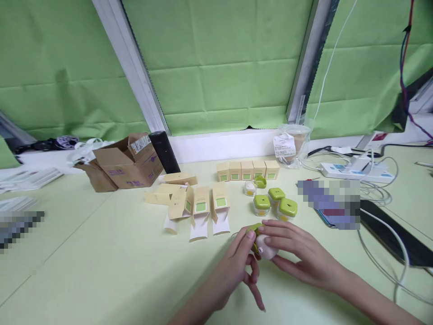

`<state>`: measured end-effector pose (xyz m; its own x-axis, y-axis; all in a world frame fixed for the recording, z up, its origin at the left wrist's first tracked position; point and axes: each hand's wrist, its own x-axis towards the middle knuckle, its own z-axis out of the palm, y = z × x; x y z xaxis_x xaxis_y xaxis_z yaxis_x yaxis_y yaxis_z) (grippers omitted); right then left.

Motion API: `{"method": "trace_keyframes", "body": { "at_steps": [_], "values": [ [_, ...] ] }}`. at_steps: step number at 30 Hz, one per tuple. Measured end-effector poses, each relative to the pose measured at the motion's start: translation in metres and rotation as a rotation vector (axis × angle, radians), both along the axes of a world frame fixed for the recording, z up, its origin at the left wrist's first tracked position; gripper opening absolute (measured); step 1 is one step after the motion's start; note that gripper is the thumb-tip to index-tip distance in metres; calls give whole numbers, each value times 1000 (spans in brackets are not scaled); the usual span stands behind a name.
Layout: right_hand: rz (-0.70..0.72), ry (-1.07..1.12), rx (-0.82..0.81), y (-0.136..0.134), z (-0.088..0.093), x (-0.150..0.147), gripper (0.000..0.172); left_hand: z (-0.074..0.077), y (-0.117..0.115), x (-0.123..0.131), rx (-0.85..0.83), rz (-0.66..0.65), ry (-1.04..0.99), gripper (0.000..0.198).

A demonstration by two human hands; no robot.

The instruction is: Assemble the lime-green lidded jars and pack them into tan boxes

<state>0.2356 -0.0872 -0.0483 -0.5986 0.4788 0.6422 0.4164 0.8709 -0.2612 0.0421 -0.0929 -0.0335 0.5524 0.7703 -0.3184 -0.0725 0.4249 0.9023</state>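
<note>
My left hand [238, 262] pinches a green lid [254, 228] between thumb and fingers, near the front middle of the table. Against it, my right hand [297, 253] has its fingers around a pale round item [266, 248]; the two items touch. Just beyond my hands stand small clear jars with green lids, among them one at the left [261, 202], one behind [276, 194] and one at the right [287, 208]. Farther back, a jar with a pale top [250, 188] sits beside a loose green lid [260, 181].
Several small closed boxes [247, 171] line the back. Opened cream cartons [201, 205] lie left of centre, near a brown cardboard box [130, 164] and a black cylinder [164, 151]. At right are a power strip [355, 171], cables and a black slab [395, 230].
</note>
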Motion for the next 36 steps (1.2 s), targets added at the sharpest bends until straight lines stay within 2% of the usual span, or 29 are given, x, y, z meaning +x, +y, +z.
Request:
{"method": "trace_keyframes", "body": {
  "at_steps": [5, 12, 14, 18, 23, 28, 36],
  "values": [
    [-64, -12, 65, -7, 3, -5, 42, -6, 1, -1, 68, -17, 38, 41],
    [-183, -60, 151, -18, 6, -8, 44, -7, -5, -6, 207, -226, -12, 50],
    [-208, -13, 145, -19, 7, -9, 45, -10, -5, -5, 157, -255, -30, 50],
    [-174, 47, 114, -17, 11, -10, 44, -14, -3, 1, -67, -302, -210, 53],
    [-99, 94, 82, -18, 13, -12, 48, -15, -1, 3, -168, -259, -317, 41],
    [-138, 29, 103, -22, 8, -14, 51, -14, 0, 2, -163, -232, -296, 18],
    [-85, -160, 152, -27, 6, -18, 44, -15, -6, 3, -113, -203, -239, 21]
  ]
}}
